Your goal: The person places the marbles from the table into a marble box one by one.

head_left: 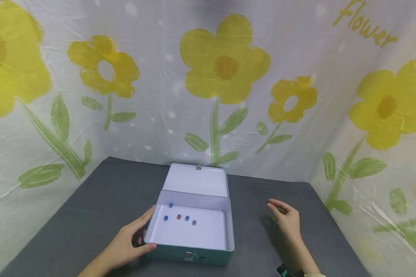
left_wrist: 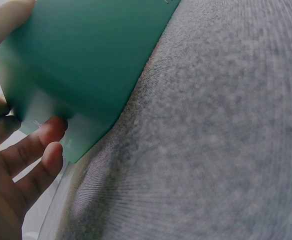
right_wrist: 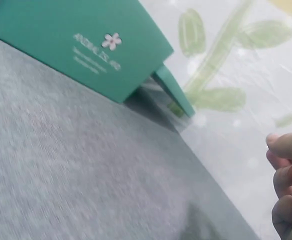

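An open green tin box (head_left: 190, 252) with a white inside stands on the dark tabletop. Several small round beads lie on its floor: a red bead (head_left: 178, 217), a grey bead (head_left: 194, 222) and blue ones such as this blue bead (head_left: 165, 218). My left hand (head_left: 126, 244) grips the box's near left corner, thumb along the front rim and fingers against the left wall. Right of the box, my right hand (head_left: 287, 221) pinches a small dark bead (head_left: 268, 202) between thumb and forefinger, above the table. Below those fingertips lie a few small green and yellow beads (head_left: 273, 221).
The box's lid (head_left: 197, 179) is tilted back behind it, with a metal clasp at its top edge. A white curtain (head_left: 152, 115) printed with yellow flowers hangs around the back and sides of the table (head_left: 79, 219). A dark band circles my right wrist.
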{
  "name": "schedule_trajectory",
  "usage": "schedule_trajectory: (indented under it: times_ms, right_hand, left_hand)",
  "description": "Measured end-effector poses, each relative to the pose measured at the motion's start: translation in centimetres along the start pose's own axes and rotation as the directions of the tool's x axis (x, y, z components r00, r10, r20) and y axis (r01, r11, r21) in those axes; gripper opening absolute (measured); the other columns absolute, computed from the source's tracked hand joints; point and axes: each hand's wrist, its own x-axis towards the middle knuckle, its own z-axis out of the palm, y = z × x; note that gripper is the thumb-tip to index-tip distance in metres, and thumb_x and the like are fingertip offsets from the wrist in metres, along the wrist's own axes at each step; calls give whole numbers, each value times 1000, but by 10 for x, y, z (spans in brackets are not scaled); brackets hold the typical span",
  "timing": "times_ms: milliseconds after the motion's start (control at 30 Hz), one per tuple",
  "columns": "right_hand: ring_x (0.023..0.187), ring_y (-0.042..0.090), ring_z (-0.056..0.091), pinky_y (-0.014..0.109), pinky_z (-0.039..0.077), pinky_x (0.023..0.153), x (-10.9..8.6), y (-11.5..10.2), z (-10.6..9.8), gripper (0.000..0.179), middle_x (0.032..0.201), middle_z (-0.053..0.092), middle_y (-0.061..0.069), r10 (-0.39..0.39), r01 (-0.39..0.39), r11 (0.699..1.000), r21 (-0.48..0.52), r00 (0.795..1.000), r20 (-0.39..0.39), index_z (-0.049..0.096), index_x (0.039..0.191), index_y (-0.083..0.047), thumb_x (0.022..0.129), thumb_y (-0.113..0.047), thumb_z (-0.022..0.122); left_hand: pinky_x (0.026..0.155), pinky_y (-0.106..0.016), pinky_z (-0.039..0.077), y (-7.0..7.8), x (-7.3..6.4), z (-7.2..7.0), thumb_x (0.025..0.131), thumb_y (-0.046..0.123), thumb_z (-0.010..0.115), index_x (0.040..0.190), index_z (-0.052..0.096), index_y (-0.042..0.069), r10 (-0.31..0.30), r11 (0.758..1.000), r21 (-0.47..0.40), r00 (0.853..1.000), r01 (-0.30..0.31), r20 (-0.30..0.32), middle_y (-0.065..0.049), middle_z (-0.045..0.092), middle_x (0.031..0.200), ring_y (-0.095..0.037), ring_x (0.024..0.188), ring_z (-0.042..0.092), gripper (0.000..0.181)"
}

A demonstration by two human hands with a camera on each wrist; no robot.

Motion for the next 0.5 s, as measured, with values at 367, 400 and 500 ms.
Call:
schedule_trajectory:
  times_ms: [367,400,500]
  right_hand:
    - [97,-2,71,20,51,84,-5,-18,25,36,133,73,9,-56,53,997,57,997,55,78,126,-9,98,-31,79]
    - [98,-2,72,20,51,85,-6,-20,26,36,133,73,8,-56,53,997,59,997,57,78,126,-9,98,-32,79]
    - [99,1,73,20,52,86,-8,-25,29,34,131,74,7,-66,61,995,74,996,60,79,124,-10,98,-32,79]
  left_hand:
    - [60,-23,46,-1,2,-3,83,23,92,164,41,8,19,1000,16,1000,-19,-8,-24,46,161,-2,70,50,97]
    - [60,-23,46,-1,2,-2,83,23,92,163,41,8,16,1000,16,1000,-16,-8,-24,46,161,-2,70,50,97]
    - [60,-23,46,-1,0,0,83,23,92,163,40,7,0,1000,3,1000,0,-2,-24,46,161,-1,70,49,97]
